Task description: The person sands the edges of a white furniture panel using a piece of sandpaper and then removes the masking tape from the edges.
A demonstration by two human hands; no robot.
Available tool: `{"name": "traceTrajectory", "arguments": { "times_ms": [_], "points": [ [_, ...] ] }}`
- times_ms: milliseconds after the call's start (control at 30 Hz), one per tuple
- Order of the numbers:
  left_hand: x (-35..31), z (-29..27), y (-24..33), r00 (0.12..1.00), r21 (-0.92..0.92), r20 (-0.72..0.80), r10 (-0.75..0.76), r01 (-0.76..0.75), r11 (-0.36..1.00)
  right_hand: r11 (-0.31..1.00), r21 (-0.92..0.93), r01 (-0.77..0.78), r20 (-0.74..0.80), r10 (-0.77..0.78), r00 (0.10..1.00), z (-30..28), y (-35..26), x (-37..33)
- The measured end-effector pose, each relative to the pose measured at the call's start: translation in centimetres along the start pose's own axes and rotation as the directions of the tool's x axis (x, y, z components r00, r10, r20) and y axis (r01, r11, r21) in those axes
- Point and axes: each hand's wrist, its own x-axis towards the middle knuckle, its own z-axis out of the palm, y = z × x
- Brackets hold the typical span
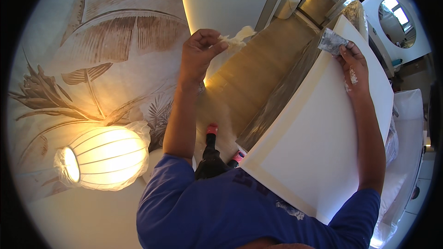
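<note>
Fingers (218, 48) of the left hand (197, 55) were pinched nearly together, thumb against forefinger, on a crumpled off-white piece (236, 40), out past the edge of the white panel (332, 115); what it was made of, I could not tell. The right hand (356, 67), with white residue on its back, had its thumb and fingers closed on a flat grey scraper (331, 42) at the panel's far end; whether the blade touched the surface, I could not tell either. Good handling, in my judgement, meant keeping the blade's corners from digging into the white face or the beige strip (280, 132) along its edge, and holding the loose piece clear so no crumbs dropped there. Counted: two hands, one scraper, one crumpled piece, one panel, one glowing lantern lamp (108, 157), one oval mirror (397, 23) and two reddish shoes (212, 129).
</note>
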Motion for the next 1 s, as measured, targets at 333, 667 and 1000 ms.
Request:
{"name": "traceTrajectory", "arguments": {
  "times_ms": [333, 667, 1000],
  "points": [
    [-2.0, 1.1, 1.6, 0.987, -0.159, -0.012, 0.161, -0.16, 0.974, 1.0, -0.022, 0.015, 0.004, -0.015, 1.0, -0.5, 0.4, 0.2],
    [-2.9, 1.1, -0.7, 0.946, -0.216, 0.302, -0.115, 0.185, 0.959, 0.997, -0.081, 0.005, 0.038, -0.002, 0.999, -0.3, 0.2, 0.5],
    [-3.0, 5.1, 7.2, 0.913, -0.315, 0.387, 0.129, -0.001, 0.949, 0.997, -0.074, 0.017, 0.063, -0.012, 0.998, 0.3, 0.0, 0.0]
  ]
}}
